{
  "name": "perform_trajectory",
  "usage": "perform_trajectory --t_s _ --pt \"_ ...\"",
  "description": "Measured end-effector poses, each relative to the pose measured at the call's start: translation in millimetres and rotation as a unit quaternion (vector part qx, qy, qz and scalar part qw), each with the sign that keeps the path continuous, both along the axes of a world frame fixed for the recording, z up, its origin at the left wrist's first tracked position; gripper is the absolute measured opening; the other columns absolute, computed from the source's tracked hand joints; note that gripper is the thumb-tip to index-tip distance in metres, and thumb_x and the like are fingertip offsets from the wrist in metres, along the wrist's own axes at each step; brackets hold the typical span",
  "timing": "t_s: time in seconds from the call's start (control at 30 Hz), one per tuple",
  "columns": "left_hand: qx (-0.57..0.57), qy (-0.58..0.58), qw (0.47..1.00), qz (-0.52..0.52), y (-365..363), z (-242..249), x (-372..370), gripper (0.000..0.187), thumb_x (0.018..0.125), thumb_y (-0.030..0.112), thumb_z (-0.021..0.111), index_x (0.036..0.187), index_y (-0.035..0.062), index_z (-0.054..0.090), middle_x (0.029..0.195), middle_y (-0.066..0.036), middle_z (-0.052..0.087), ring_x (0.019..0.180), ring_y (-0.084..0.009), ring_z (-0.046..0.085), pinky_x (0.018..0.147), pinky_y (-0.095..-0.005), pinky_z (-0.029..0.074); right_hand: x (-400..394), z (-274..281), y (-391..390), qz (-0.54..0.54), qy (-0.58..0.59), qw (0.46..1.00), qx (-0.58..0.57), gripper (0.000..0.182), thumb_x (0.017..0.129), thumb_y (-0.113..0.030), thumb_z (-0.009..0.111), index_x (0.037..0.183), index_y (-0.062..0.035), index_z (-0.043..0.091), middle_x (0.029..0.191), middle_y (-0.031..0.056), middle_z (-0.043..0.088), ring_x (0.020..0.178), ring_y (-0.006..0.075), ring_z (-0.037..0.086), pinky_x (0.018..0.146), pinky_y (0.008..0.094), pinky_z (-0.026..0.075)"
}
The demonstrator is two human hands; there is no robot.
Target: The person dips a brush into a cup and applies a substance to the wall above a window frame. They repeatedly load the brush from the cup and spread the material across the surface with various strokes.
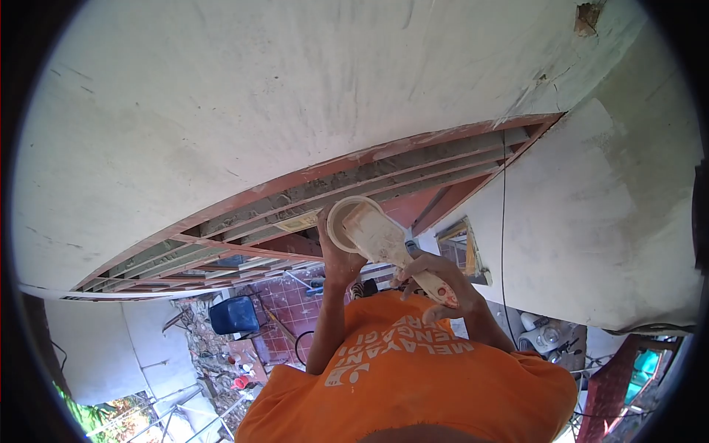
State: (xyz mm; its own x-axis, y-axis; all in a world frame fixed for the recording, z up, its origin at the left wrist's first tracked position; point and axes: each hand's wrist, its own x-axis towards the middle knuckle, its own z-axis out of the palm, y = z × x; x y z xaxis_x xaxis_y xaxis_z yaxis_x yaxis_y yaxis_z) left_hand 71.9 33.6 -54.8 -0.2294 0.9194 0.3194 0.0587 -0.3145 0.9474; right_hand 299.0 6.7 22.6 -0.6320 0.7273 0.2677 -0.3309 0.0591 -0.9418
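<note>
1. Clock directions are taken from the cup, as seen in the head view.
2. The left hand (340,255) is closed around a pale cup (332,226), held upright enough that its round mouth shows. The cup is in front of the chest, just above the orange shirt (413,369).
3. The right hand (449,275) grips the handle of a wide brush (378,235), fingers curled over it and the thumb below. The handle points towards 4 o'clock; the head lies across the cup's mouth, its far end over or inside it. Contact with the rim is hard to tell.
4. Pale, dried-looking stuff coats the brush head. The amount left in the cup cannot be told.
5. The big wall (221,96) at 12 o'clock is mostly pale, with faint streaks and thin marks. Between 1 and 2 o'clock, a rough brown hole (587,20) remains unfilled, and cracks show nearby.
6. The side wall (561,221) at 3 o'clock looks uneven: whitish areas beside a darker grey patch (642,140) higher up. Its finish seems less even than the big wall's.
7. A black cord (504,221) hangs at 3 o'clock. Below, red floor tiles (284,301) show at 7 o'clock and a blue chair (234,315) at 8 o'clock.
</note>
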Motion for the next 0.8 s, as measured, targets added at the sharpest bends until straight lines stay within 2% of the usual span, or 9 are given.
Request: perform_trajectory --t_s 0.07,0.13,0.2,0.3,0.4,0.43,0.57,0.7,0.8 --pt "-0.002 0.048 0.999 -0.003 0 -1 -1 0.104 0.058 0.027 0.098 0.138 -0.0002 0.038 0.127 -0.016 0.054 0.116 -0.0295 0.058 0.102 -0.0418 0.046 8 3 2 0.021 0.021 1.0 0.004 0.058 0.08 -0.034 0.082 0.123 -0.0025 0.059 0.113 0.0114 0.058 0.101 0.022 0.064 0.08 0.0335 0.058" --pt "-0.002 0.096 0.995 -0.008 -1 3 2 0.1 0.058 0.025 0.098 0.137 -0.0003 0.041 0.126 -0.017 0.055 0.115 -0.0306 0.058 0.101 -0.0423 0.047 19 12 2 0.033 0.072 0.988 -0.133 0.066 0.08 -0.04 0.08 0.127 -0.0004 0.057 0.114 0.0108 0.058 0.102 0.0218 0.064 0.078 0.0327 0.058" --pt "0.022 0.117 0.993 0.021 -5 12 8 0.097 0.058 0.02 0.098 0.136 0.0 0.043 0.125 -0.018 0.056 0.115 -0.033 0.06 0.1 -0.044 0.048 27 2 3 -0.029 0.066 0.987 -0.144 0.057 0.084 -0.035 0.075 0.125 0.0016 0.06 0.105 0.0105 0.063 0.094 0.0186 0.066 0.074 0.0303 0.057" --pt "0.066 0.219 0.973 0.019 -6 20 13 0.102 0.06 0.02 0.098 0.138 0.0033 0.035 0.129 -0.016 0.055 0.116 -0.0295 0.059 0.099 -0.0418 0.048 25 19 8 -0.194 -0.121 0.973 0.04 0.034 0.086 -0.019 0.066 0.111 0.0041 0.07 0.081 0.0115 0.071 0.067 0.0139 0.066 0.064 0.0275 0.053" --pt "0.089 0.258 0.962 0.028 -8 20 15 0.102 0.06 0.021 0.098 0.138 0.0036 0.036 0.13 -0.017 0.054 0.118 -0.0306 0.057 0.1 -0.0425 0.047 14 43 11 -0.237 -0.2 0.95 0.043 0.037 0.082 -0.012 0.062 0.115 0.0042 0.069 0.078 0.0123 0.071 0.061 0.0151 0.065 0.061 0.0291 0.053" --pt "0.084 0.259 0.962 0.028 -12 19 15 0.102 0.06 0.021 0.098 0.138 0.0036 0.036 0.13 -0.017 0.054 0.118 -0.0306 0.057 0.1 -0.0425 0.047 9 42 18 -0.241 -0.207 0.934 0.164 0.039 0.08 -0.01 0.061 0.115 0.0042 0.068 0.069 0.0119 0.068 0.053 0.0185 0.063 0.056 0.031 0.051" --pt "0.094 0.237 0.967 0.026 -14 18 16 0.097 0.061 0.021 0.097 0.137 0.0026 0.039 0.133 -0.019 0.052 0.12 -0.0354 0.054 0.1 -0.0467 0.046 -6 46 26 -0.198 -0.209 0.939 0.186 0.03 0.081 -0.012 0.059 0.104 0.0044 0.067 0.074 0.0166 0.066 0.05 0.0233 0.059 0.051 0.0315 0.046" --pt "0.129 0.204 0.97 0.008 -16 19 15 0.092 0.062 0.022 0.096 0.136 0.0023 0.044 0.134 -0.02 0.052 0.119 -0.0389 0.055 0.1 -0.0497 0.046 -18 29 32 -0.166 -0.135 0.962 0.172 0.022 0.086 -0.013 0.057 0.099 0.0036 0.066 0.083 0.0177 0.069 0.051 0.0188 0.055 0.05 0.0307 0.045" --pt "0.113 0.233 0.965 0.026 -21 19 11 0.094 0.062 0.022 0.096 0.138 0.0032 0.044 0.133 -0.019 0.052 0.12 -0.0382 0.054 0.101 -0.0489 0.045 -23 24 35 -0.155 -0.091 0.984 0.011 0.021 0.095 -0.017 0.053 0.09 0.0023 0.061 0.086 0.0142 0.068 0.055 0.0129 0.052 0.051 0.0293 0.045"
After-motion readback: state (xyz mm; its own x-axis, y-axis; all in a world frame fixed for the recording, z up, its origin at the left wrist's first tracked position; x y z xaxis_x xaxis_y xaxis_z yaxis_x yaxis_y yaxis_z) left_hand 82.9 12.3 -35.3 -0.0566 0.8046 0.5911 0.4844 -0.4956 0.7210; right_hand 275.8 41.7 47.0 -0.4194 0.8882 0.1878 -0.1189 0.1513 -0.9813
